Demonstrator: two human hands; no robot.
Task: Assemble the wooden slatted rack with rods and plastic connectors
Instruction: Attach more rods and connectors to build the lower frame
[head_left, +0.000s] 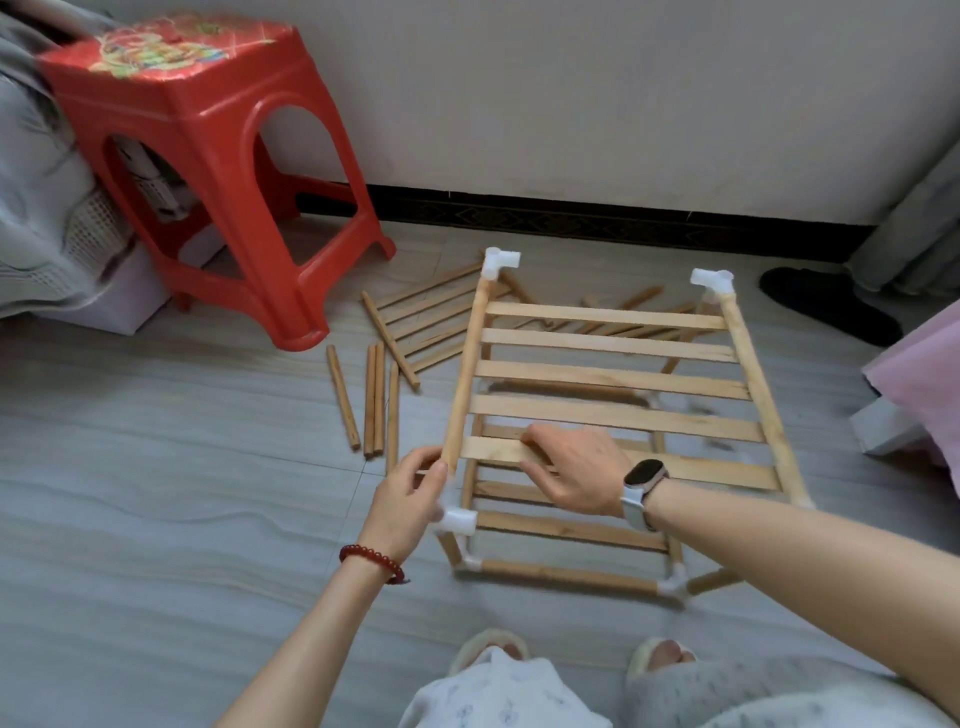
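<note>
A wooden slatted panel (613, 379) is held tilted above a lower rack frame (566, 571) that stands on the floor. White plastic connectors sit on the panel's far corners (500, 261) and on its near left corner (457, 519). My left hand (410, 499) grips the near end of the panel's left rod beside that connector. My right hand (576, 475), with a watch on the wrist, clasps the panel's nearest slat. Loose rods (371, 400) lie on the floor to the left.
A red plastic stool (208, 156) stands at the back left. Another slatted panel (426, 322) and more rods lie behind the rack. A dark slipper (826, 304) and a pink cloth (930, 358) are at the right. My slippered feet (488, 647) are close below.
</note>
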